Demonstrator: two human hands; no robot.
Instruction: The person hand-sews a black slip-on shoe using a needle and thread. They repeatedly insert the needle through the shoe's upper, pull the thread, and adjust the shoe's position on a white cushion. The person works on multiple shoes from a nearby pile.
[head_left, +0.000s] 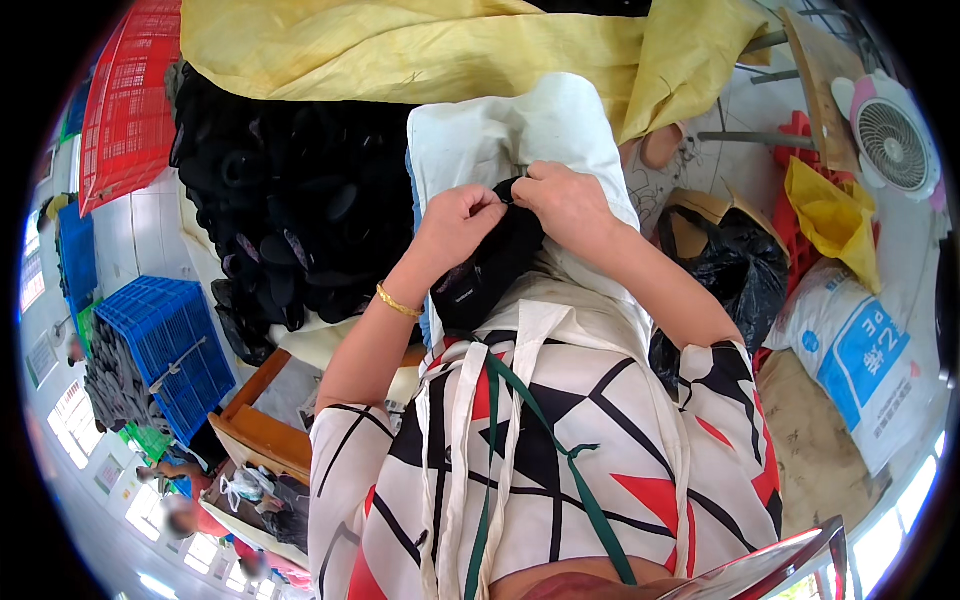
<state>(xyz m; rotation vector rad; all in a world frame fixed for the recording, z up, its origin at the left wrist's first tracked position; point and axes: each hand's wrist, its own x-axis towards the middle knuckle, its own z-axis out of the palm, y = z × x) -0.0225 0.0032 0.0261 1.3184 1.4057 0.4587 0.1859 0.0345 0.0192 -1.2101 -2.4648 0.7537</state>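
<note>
A soft black cloth piece (pixel 472 288) with a small pale mark lies across my lap on a white cloth (pixel 560 112). It looks like a shoe or a shoe upper, but its exact kind is hard to tell. My left hand (pixel 462 228), with a gold bracelet at the wrist, pinches its far edge. Right beside it, my right hand (pixel 566 202) is closed on the same edge, fingertips nearly touching the left ones. Anything small between the fingertips is hidden. To the left lies a big heap of similar black pieces (pixel 310 215).
Yellow sheeting (pixel 400 50) borders the heap's far side. Left are a red crate (pixel 130 100) and a blue crate (pixel 178 350) near a wooden drawer (pixel 265 430). Right are a bag-lined carton (pixel 725 260), a white sack (pixel 850 350) and a fan (pixel 890 140). People sit at lower left.
</note>
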